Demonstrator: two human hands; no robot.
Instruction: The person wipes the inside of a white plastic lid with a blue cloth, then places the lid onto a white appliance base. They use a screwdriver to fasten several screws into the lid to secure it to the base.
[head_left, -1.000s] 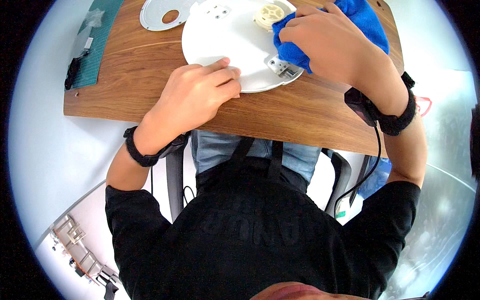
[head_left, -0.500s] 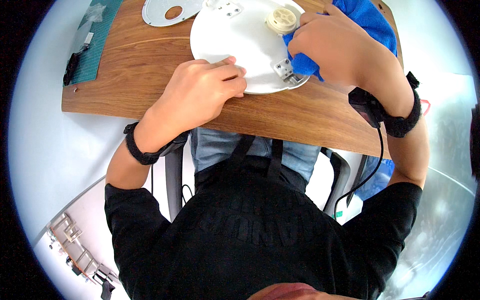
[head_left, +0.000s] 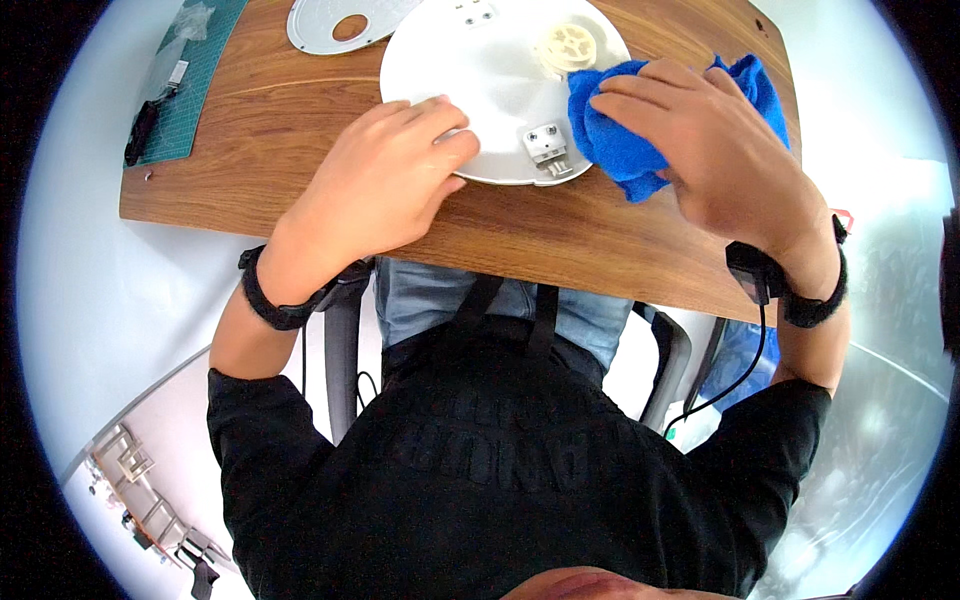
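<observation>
A round white shell (head_left: pixel 480 90), shallow and dish-like, lies on the wooden table in front of me. Inside it sit a cream spoked wheel-like part (head_left: pixel 568 48) and a small white bracket with metal bits (head_left: pixel 546 144) near the close edge. My left hand (head_left: pixel 385 175) curls over the shell's left rim, fingertips bent around it. In my right hand (head_left: pixel 705 140) is a bunched blue cloth (head_left: pixel 620 130), pressed against the shell's right edge.
Another white plate with a round hole (head_left: pixel 330 30) lies at the far left of the wooden table (head_left: pixel 270 130). A green cutting mat (head_left: pixel 195 110) covers the left corner, with a black tool (head_left: pixel 142 135) and clear plastic (head_left: pixel 192 20) on it. A black cable (head_left: pixel 745 365) hangs from my right wrist.
My right hand has drawn the blue cloth toward me and off the cream part. The shell has turned slightly, its near bracket shifting left. My left hand has slid a little to the left.
</observation>
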